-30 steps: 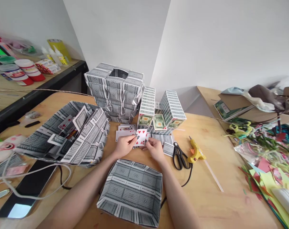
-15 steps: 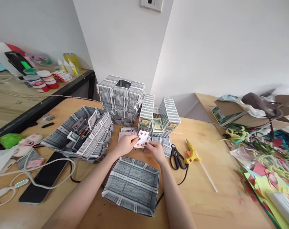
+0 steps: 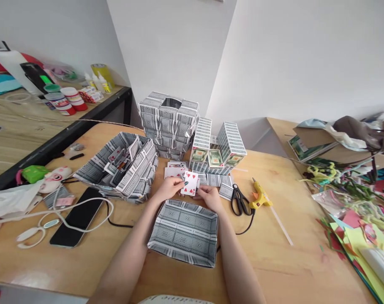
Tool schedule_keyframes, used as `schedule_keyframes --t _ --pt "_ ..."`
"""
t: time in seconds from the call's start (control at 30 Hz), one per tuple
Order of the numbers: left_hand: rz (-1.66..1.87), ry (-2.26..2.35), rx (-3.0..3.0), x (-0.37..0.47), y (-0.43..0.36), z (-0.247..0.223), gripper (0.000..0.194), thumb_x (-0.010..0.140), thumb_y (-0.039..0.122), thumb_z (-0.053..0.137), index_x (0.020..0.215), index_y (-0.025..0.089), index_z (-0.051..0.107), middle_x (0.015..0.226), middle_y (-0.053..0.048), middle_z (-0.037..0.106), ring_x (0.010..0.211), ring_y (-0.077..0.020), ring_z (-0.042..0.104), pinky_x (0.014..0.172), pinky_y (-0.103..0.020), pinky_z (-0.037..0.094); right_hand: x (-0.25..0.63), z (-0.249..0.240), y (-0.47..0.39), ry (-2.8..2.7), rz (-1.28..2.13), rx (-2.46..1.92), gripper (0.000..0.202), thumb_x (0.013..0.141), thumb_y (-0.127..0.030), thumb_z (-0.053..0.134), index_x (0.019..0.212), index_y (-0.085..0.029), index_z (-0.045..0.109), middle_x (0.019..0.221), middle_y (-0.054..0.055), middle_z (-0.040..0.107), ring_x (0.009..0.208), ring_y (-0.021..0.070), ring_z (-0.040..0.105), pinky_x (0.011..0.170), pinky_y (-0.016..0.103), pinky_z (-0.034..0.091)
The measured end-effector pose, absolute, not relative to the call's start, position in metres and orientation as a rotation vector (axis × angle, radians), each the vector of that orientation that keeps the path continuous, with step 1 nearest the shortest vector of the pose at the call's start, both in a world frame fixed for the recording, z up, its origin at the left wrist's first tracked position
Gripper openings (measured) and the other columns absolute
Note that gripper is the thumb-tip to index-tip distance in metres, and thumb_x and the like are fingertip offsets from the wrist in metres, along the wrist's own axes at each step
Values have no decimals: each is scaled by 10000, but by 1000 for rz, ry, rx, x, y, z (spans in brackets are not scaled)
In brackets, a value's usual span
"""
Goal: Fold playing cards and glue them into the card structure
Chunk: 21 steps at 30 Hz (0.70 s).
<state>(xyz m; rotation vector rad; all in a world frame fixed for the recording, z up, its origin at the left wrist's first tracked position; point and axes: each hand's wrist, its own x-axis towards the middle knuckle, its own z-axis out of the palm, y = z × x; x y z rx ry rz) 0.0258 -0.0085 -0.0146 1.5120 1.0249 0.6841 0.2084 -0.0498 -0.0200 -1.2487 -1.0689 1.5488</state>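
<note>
My left hand (image 3: 170,188) pinches a four of hearts card (image 3: 189,184) at its left edge, face up. At its lower right, my right hand (image 3: 208,195) has its fingers closed on a second card, mostly hidden behind the first. Below both hands sits a shallow tray made of grey patterned cards (image 3: 183,232). More cards lie on the table just beyond, some face up (image 3: 174,171) and some face down (image 3: 213,180). A larger card-built basket (image 3: 141,169) holding loose cards stands at the left.
Behind are a tall card-built box (image 3: 168,122) and stacked card packs (image 3: 231,141). Black scissors (image 3: 240,200) and a yellow glue gun (image 3: 259,195) lie at the right. A phone (image 3: 77,219) and white cable are left; craft scraps (image 3: 353,236) are far right.
The view has shifted, so the table things appear higher and farther right. The four of hearts is now more upright, with another card's edge showing beside it.
</note>
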Motion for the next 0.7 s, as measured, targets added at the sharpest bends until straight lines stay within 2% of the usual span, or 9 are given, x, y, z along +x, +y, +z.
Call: schedule_keyframes --t 0.17,0.37,0.57,0.7 --pt "712 1063 1602 29 -10 -24 330 764 380 485 530 150 453 452 35 515 456 -107 556 417 -183 330 212 -18 -53 -1081 1573 -1209 370 625 -459 652 842 -161 682 770 57 701 685 238 660 725 407 527" --pt "715 1105 1675 29 -11 -24 357 767 382 481 497 153 443 452 24 523 479 -109 559 430 -185 324 210 -21 -54 -1085 1502 -1226 312 621 -436 662 751 -153 678 757 52 699 657 214 660 712 364 527" --pt "647 1088 1721 26 -11 -17 404 780 420 452 474 157 450 403 24 499 423 -86 461 488 -201 358 209 -23 -53 -1080 1493 -1269 352 593 -474 676 722 -147 649 687 50 689 611 216 657 634 349 537" --pt "585 1061 1719 25 -8 -16 398 780 421 438 481 158 439 364 47 424 366 -73 370 417 -203 277 207 -27 -52 -1075 1451 -1288 345 616 -490 653 700 -158 617 666 31 673 596 208 643 561 328 536"
